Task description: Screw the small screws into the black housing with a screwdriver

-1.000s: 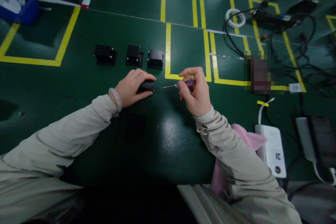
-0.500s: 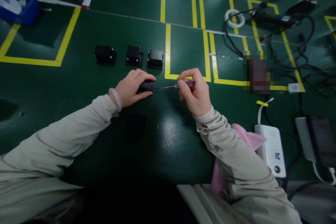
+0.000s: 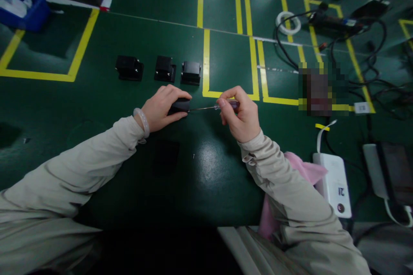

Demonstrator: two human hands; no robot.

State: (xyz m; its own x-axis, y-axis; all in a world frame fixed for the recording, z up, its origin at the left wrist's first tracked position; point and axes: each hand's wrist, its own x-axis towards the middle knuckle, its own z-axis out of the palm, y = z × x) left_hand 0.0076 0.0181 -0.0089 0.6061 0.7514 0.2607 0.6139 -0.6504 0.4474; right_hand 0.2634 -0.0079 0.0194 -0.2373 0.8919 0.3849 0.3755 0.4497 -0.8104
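"So, what does the left hand [image 3: 158, 108] have?"
"A small black block [image 3: 181, 105], gripped between its partly spread fingers and thumb, just nearer than three black pieces [image 3: 164, 67] in a row on the green table [image 3: 213, 197]."
"And the right hand [image 3: 241, 115]?"
"Curled round a screwdriver [image 3: 217, 106]; its shaft points left, tip at the block's right end. A tiny screw-like bit [image 3: 193, 156] lies nearer."
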